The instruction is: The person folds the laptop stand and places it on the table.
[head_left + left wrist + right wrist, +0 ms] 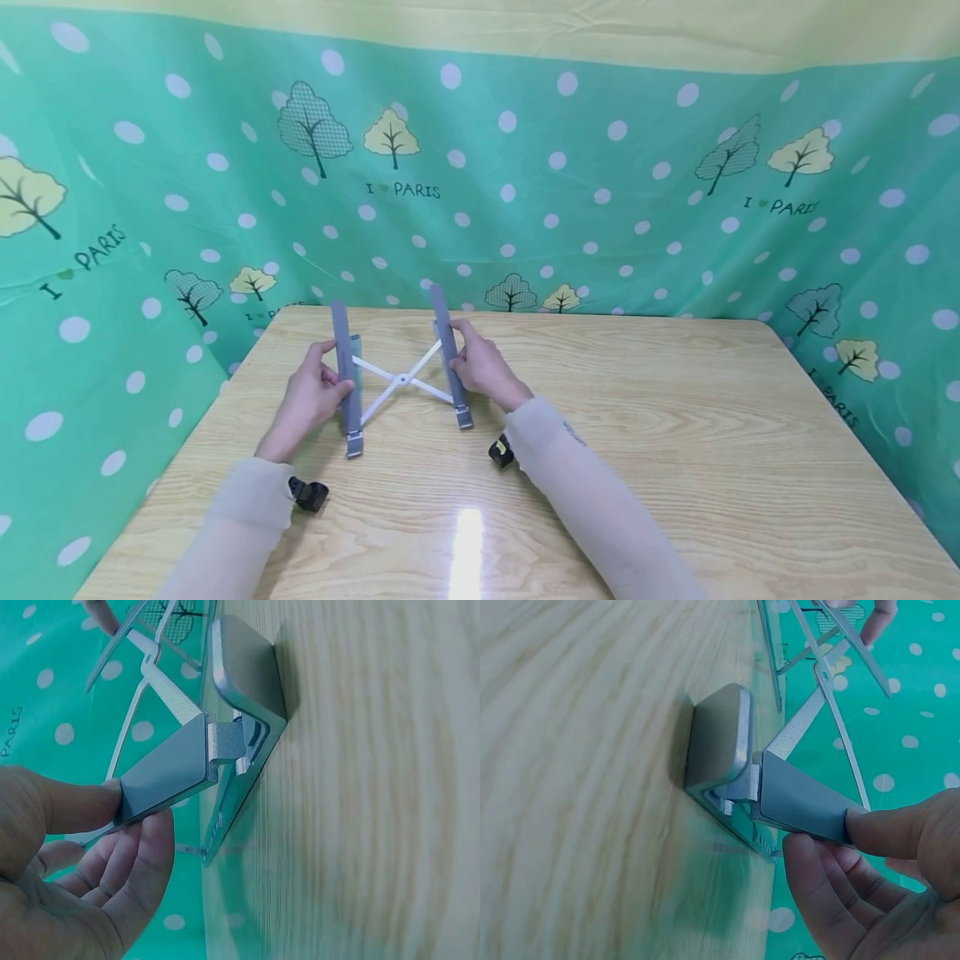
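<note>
A grey metal folding laptop stand (403,380) stands spread on the table, its two long side arms joined by crossed silver bars. My left hand (306,400) pinches the left arm (344,358) between thumb and fingers. On the other side, my right hand (487,368) grips the right arm (448,354) in the same way. In the left wrist view, the padded upper arm (166,769) is raised at an angle above its base, by a hinge next to an upturned front lip (251,671). The right wrist view shows a matching lip (718,742) resting on the table.
The wood-grain table (675,442) extends to the right of the stand. Behind and beside it hangs a green dotted cloth (525,167) printed with trees. A small black camera (309,495) is worn on the left wrist, another (501,451) on the right.
</note>
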### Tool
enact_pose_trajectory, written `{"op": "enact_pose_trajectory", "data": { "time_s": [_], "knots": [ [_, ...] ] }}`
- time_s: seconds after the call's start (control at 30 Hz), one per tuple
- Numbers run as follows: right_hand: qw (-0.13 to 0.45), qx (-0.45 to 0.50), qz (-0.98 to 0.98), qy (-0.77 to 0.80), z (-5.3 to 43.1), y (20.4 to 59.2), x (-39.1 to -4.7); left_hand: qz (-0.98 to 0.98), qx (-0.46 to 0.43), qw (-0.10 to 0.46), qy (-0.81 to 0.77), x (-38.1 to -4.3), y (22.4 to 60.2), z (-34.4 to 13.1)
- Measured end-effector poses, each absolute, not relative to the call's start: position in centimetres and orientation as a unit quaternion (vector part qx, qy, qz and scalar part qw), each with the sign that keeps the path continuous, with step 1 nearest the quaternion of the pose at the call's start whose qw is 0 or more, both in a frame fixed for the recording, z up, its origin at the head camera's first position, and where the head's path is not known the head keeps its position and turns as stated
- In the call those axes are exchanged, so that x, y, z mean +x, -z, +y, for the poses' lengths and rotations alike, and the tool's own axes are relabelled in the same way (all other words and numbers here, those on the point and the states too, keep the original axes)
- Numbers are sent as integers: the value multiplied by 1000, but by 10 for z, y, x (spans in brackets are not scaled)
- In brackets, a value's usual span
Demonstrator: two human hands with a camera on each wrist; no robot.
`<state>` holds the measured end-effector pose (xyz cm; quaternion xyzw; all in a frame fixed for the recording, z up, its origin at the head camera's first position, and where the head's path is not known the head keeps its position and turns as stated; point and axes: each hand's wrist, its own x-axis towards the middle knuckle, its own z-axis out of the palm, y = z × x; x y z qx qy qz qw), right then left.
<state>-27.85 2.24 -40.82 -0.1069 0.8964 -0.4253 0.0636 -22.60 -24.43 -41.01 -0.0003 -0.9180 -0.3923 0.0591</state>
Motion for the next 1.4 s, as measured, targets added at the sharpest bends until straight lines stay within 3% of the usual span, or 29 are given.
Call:
{"op": "enact_pose_trajectory", "data": {
  "time_s": [1.4],
  "knots": [
    [51,-83,900,425,73,411,-273,-902,-24,53,428,-235,417,-198]
  ]
}}
